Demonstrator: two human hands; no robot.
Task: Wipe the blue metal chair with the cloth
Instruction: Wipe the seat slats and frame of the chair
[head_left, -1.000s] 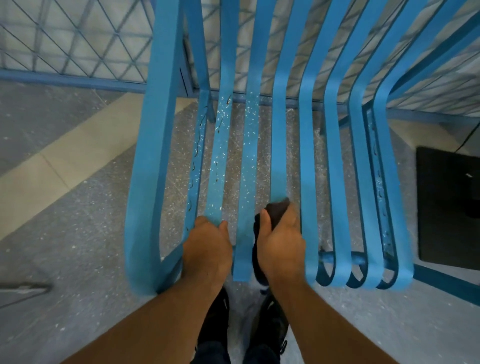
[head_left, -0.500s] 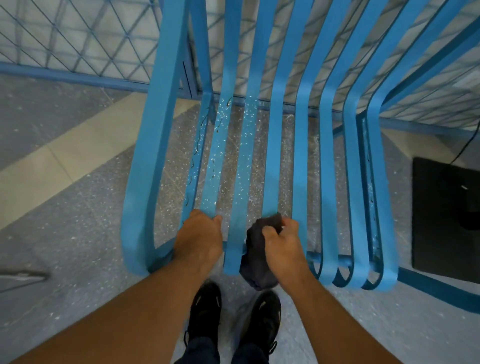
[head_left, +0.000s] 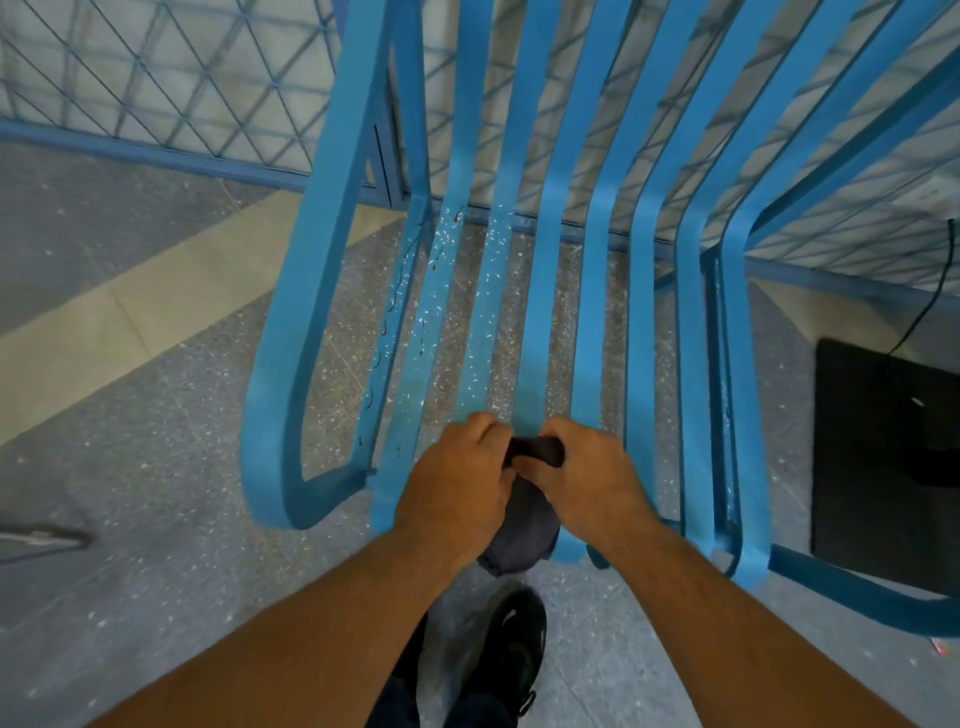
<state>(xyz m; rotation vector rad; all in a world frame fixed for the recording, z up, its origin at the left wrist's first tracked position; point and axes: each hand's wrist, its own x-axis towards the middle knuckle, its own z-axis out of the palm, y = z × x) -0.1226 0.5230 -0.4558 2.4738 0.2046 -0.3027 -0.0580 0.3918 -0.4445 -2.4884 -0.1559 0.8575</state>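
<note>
**Fingers (head_left: 485, 423) of both hands curled on cloth at chair's front edge**

Left hand (head_left: 457, 478) and right hand (head_left: 592, 478) sit close together. Curled fingers of both pinch the top of a bunched dark grey cloth (head_left: 519, 535) between them. The thumbs are hidden, so I can't tell how deep the grip goes.

Edges and room: the hands are at the front edge of the blue metal slatted chair (head_left: 545, 260), where the slats curl down. Narrow gaps between the slats show the speckled grey floor (head_left: 156, 467). There is open floor left of the chair, crossed by a beige strip (head_left: 130, 322). A black mat (head_left: 883, 441) lies just right of the chair, with a thin cable (head_left: 930, 296) running to it. A blue diamond-mesh panel (head_left: 156, 78) stands close behind the chair. A black shoe (head_left: 511, 644) is on the floor just in front of the chair's front edge.

Cloth look: dark, soft and crumpled. Its upper part is a tight, near-black roll between the hands. Its lower part is greyer and hangs off the chair's front edge, over a middle slat.

Axis: the cloth's long axis follows that slat, front to back of the chair. The pinched end points toward the chair's back and the loose end points down at the floor.

Chair surface: the slats on the left of the seat carry white specks and dark drip marks. The slats to the right look plain blue.
</note>
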